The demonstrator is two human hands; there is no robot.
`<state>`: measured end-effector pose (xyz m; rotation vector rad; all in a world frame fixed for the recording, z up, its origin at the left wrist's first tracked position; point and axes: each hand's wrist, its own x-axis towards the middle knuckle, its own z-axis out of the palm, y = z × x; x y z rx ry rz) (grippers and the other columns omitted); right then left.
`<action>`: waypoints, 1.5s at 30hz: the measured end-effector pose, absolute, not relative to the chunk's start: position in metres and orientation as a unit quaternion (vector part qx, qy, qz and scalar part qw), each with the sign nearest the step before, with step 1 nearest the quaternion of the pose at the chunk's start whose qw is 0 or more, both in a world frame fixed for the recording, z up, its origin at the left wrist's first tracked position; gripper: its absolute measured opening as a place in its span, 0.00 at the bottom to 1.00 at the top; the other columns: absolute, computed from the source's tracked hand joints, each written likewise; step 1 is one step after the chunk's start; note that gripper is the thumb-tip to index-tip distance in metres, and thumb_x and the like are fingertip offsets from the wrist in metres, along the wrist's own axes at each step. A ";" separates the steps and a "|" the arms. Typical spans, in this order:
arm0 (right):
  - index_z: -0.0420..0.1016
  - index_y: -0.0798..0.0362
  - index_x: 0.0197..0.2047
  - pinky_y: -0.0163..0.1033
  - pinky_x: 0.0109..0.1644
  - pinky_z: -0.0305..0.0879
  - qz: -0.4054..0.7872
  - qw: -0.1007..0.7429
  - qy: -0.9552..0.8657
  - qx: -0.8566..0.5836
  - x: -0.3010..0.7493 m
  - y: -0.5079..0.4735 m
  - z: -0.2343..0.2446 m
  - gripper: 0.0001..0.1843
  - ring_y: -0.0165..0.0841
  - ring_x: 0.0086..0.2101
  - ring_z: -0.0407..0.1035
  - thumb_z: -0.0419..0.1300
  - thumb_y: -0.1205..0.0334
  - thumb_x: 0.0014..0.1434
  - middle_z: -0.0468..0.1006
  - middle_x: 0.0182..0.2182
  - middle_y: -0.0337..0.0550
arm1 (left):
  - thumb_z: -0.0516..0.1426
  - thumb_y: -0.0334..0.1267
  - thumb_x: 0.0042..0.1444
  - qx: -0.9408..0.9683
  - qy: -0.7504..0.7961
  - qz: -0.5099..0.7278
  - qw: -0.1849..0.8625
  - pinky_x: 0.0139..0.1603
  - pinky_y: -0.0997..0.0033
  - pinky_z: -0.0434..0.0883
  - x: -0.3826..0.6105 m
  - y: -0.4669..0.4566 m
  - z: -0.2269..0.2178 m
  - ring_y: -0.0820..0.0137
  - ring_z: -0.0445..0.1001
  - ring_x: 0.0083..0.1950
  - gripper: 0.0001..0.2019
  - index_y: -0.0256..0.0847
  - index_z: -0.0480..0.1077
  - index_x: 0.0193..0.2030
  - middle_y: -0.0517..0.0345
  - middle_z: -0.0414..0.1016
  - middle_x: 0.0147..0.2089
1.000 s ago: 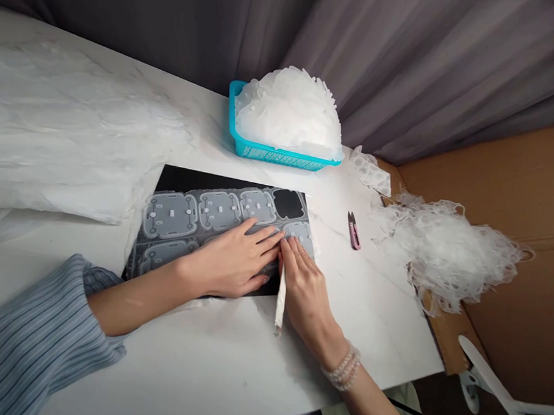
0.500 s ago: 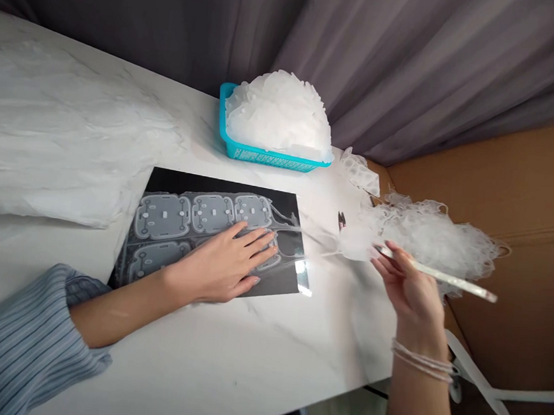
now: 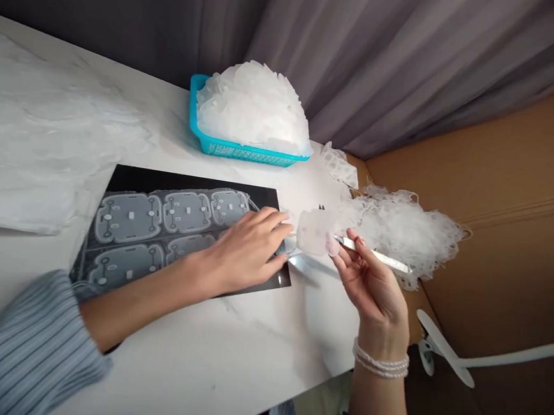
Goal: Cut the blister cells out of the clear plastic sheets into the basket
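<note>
Two hands are in view. The left fingers (image 3: 269, 223) rest on one black sheet (image 3: 187, 182), which shows five rounded grey panels (image 3: 127, 218). The right fingers (image 3: 344, 257) pinch one white strip (image 3: 374, 253), and one clear film piece (image 3: 316, 232) sits just beside them. Beyond the fingers are one blue basket (image 3: 243, 155) holding one mound of translucent pieces (image 3: 253, 106), and two heaps of lacy offcuts (image 3: 399, 233). Left of the fingers lies one crumpled white sheet (image 3: 47, 132).

one head-worn view looks forward and down onto a marble-patterned table (image 3: 208, 349).
</note>
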<state>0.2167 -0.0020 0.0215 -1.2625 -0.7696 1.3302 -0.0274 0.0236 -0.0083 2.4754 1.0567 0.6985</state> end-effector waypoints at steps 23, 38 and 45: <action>0.78 0.57 0.40 0.35 0.47 0.78 0.473 0.673 -0.086 -0.562 0.292 -0.008 0.006 0.14 0.31 0.37 0.81 0.51 0.75 0.64 0.85 0.32 0.44 | 0.53 0.30 0.61 0.822 0.426 0.315 0.211 0.59 0.49 0.66 -0.021 0.039 -0.031 0.55 0.65 0.61 0.15 0.34 0.75 0.51 0.44 0.75 0.57; 0.80 0.45 0.33 0.30 0.36 0.79 0.674 0.543 -0.298 -0.403 0.199 0.003 0.060 0.02 0.29 0.35 0.81 0.65 0.62 0.56 0.84 0.31 0.32 | 0.64 0.38 0.57 0.316 0.343 0.358 0.809 0.46 0.73 0.78 -0.037 0.019 0.069 0.66 0.81 0.46 0.12 0.37 0.78 0.46 0.51 0.83 0.41; 0.81 0.43 0.34 0.30 0.39 0.80 0.690 0.510 -0.342 -0.383 0.193 0.003 0.069 0.02 0.30 0.33 0.81 0.66 0.60 0.57 0.84 0.32 0.30 | 0.65 0.39 0.55 0.330 0.366 0.349 0.797 0.42 0.79 0.78 -0.041 0.014 0.078 0.70 0.82 0.42 0.12 0.42 0.78 0.47 0.56 0.83 0.37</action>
